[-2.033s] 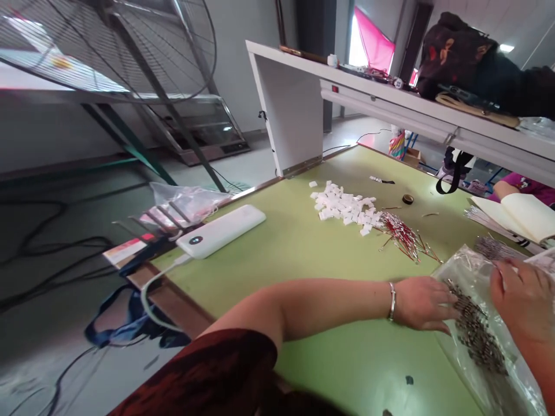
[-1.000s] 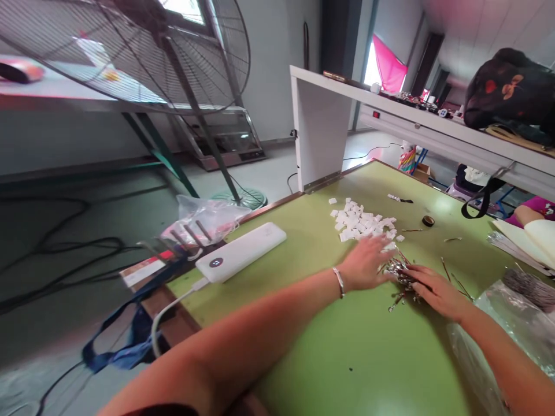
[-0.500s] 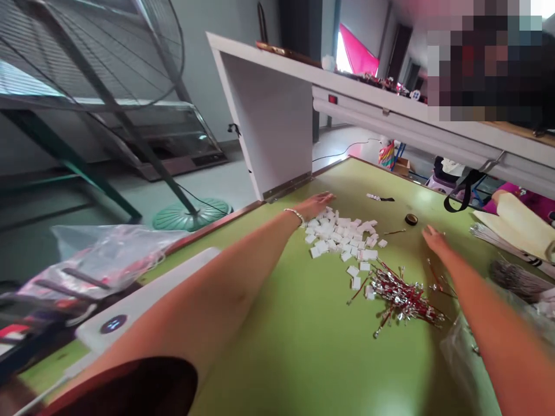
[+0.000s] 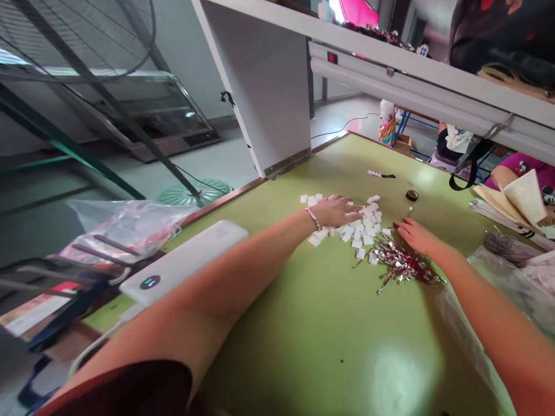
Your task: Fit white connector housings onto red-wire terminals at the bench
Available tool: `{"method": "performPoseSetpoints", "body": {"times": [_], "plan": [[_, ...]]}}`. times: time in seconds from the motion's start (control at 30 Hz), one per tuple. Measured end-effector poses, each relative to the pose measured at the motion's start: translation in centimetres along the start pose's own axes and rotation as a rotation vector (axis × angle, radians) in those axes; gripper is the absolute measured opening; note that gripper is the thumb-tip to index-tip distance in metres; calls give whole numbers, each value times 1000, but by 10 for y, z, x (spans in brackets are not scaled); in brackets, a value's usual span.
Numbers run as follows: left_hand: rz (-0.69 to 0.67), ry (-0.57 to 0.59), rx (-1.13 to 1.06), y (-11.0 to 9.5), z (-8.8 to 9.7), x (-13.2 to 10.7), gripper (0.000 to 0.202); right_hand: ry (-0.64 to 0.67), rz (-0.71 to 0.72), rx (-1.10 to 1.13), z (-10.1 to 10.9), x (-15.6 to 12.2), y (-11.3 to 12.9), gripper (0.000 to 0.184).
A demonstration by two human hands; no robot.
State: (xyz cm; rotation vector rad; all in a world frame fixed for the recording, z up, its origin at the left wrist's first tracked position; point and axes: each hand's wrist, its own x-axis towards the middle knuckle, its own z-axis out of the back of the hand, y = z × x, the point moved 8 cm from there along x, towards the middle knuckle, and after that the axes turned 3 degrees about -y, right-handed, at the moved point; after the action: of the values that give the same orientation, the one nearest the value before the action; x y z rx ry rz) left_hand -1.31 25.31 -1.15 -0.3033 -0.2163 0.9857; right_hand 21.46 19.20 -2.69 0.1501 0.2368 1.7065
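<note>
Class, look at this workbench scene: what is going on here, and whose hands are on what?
A person reaches across a green table. Their left hand lies flat on a pile of small white pieces, and their right hand rests by a bundle of red wires with metal ends. Neither hand grips anything. A white power bank lies near the table's left edge.

Green table (image 4: 329, 346): white plastic bits (image 4: 366, 228) piled mid, red wires (image 4: 405, 266) just beside, power bank (image 4: 182, 263) at left edge, tape roll (image 4: 411, 195) behind.
</note>
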Motion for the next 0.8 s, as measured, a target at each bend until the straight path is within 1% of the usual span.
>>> {"method": "performPoseSetpoints", "body": {"times": [0.07, 0.1, 0.13, 0.17, 0.2, 0.3, 0.33, 0.37, 0.4, 0.43, 0.47, 0.5, 0.53, 0.57, 0.63, 0.7, 0.8], "plan": [[-52, 75, 28, -8, -7, -18, 53, 7, 16, 46, -1, -27, 6, 48], [-60, 90, 34, -10, -7, -25, 53, 0, 18, 70, -1, -39, 10, 48], [-55, 72, 36, -12, -3, -31, 53, -15, 19, 95, 0, -50, 15, 49], [-48, 29, 39, -15, 3, -36, 52, -37, 16, 118, 4, -60, 19, 50], [-43, -39, 40, -20, 13, -40, 51, -65, 14, 135, 10, -70, 22, 52], [-16, -291, 18, -41, 46, -58, 41, -214, -19, 210, 44, -101, 21, 57], [6, -331, -4, -50, 51, -65, 39, -312, -60, 296, 60, -114, 15, 55], [31, -327, -22, -60, 51, -73, 39, -359, -110, 374, 71, -128, 8, 52], [48, -258, -29, -70, 44, -80, 39, -360, -158, 421, 77, -142, 1, 49], [55, -158, -31, -81, 32, -87, 36, -324, -188, 433, 79, -156, -4, 47], [58, -61, -26, -91, 18, -95, 34, -319, -222, 410, 82, -170, -9, 46], [70, 9, 5, -98, 5, -103, 32, -313, -244, 392, 82, -185, -13, 46], [83, 49, 42, -103, -6, -110, 33, -311, -258, 382, 81, -198, -17, 44], [95, 65, 76, -107, -15, -115, 34, -314, -271, 378, 79, -210, -20, 43], [116, 54, 124, -109, -26, -120, 33, -303, -290, 399, 72, -231, -28, 41], [132, 45, 134, -109, -31, -122, 27, -283, -291, 422, 65, -247, -35, 40], [151, 66, 127, -113, -33, -125, 21, -315, -281, 409, 66, -265, -51, 38]]}}
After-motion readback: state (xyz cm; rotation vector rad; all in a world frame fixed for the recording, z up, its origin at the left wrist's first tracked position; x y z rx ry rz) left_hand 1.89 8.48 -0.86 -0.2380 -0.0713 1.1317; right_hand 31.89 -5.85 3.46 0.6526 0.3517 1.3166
